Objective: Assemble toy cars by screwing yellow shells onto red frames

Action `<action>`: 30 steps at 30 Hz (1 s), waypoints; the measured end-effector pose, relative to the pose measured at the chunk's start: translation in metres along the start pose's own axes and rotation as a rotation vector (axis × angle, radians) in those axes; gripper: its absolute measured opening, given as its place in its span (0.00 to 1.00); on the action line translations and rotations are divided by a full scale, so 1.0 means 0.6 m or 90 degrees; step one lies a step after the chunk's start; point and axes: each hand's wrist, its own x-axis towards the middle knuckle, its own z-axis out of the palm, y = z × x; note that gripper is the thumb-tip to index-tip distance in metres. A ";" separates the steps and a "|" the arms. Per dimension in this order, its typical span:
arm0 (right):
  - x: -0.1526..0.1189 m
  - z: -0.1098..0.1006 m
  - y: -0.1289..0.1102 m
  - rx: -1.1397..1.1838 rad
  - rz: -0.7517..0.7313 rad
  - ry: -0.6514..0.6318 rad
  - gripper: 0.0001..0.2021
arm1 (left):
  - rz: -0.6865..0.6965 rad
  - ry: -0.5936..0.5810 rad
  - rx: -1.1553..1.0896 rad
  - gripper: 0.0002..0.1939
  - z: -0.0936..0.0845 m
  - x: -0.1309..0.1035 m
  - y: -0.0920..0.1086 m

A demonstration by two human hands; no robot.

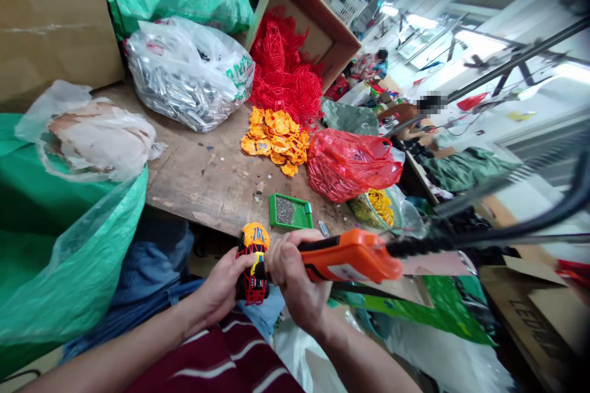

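My left hand (224, 285) is closed round a small toy car (255, 235) with an orange hood, a red frame and black wheels, near the table's front edge. Wrapped round an orange electric screwdriver (353, 255) is my right hand (298, 276). The tool lies sideways, its black coiled cord running off to the right. Its tip, by the car's side, is hidden behind my fingers. Just beyond the car sits a green tray (303, 216) with many small grey screws (284, 209). Farther back lies a pile of orange car-body parts (278, 138).
A wooden box (318, 27) on its side spills red plastic frames (286, 73). To its left stands a clear bag of silvery parts (188, 83). A red plastic bag (350, 163) and a basket of yellow pieces (375, 209) stand right. People sit in the background.
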 end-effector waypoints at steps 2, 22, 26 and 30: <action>0.011 0.000 -0.010 0.080 0.002 0.045 0.06 | -0.005 -0.026 -0.013 0.13 0.000 -0.001 0.005; 0.151 -0.103 -0.026 -0.187 -0.132 0.179 0.15 | -0.125 0.040 -0.035 0.19 -0.023 0.001 0.004; 0.178 -0.112 -0.018 -0.205 -0.154 0.174 0.14 | -0.123 0.036 -0.021 0.20 -0.026 0.001 0.003; 0.192 -0.114 -0.008 -0.208 -0.197 0.145 0.10 | -0.131 0.033 -0.003 0.21 -0.027 -0.003 0.007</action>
